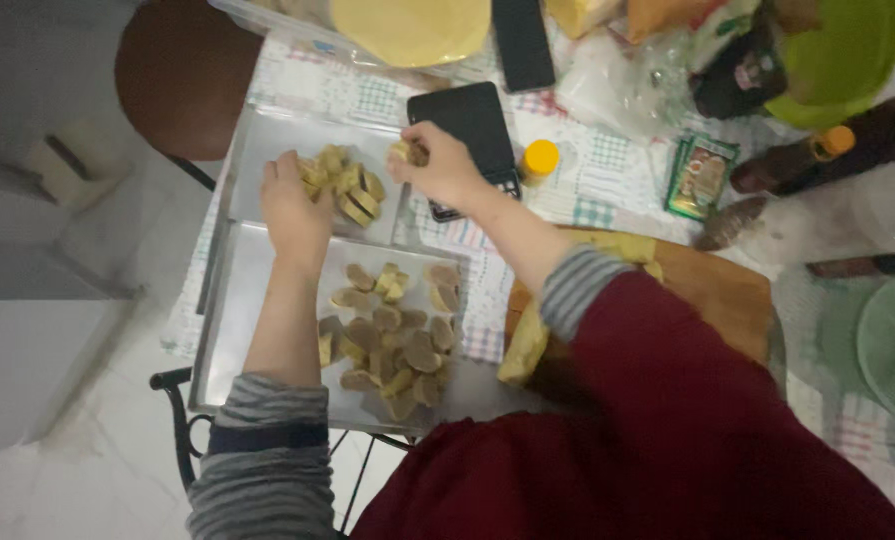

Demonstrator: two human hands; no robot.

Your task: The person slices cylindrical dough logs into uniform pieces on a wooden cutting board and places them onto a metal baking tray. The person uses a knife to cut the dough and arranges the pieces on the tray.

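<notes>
Two metal baking trays lie side by side at the table's left edge. The far tray [268,140] holds a small heap of pale dough pieces [348,190]. The near tray [238,330] carries several flat, tan dough pieces [393,340]. My left hand [293,205] rests on the far tray, fingers touching the heap's left side. Above that tray's right edge, my right hand [438,165] is closed around a dough piece [406,152].
A wooden board [718,290] with yellow dough lies under my right arm. A black tablet-like device [473,125], a small yellow-capped jar [540,160], a green bowl [848,60], a brown bottle [838,150], packets and a round yellow dough sheet [413,28] crowd the checked tablecloth. A brown stool [183,75] stands beyond.
</notes>
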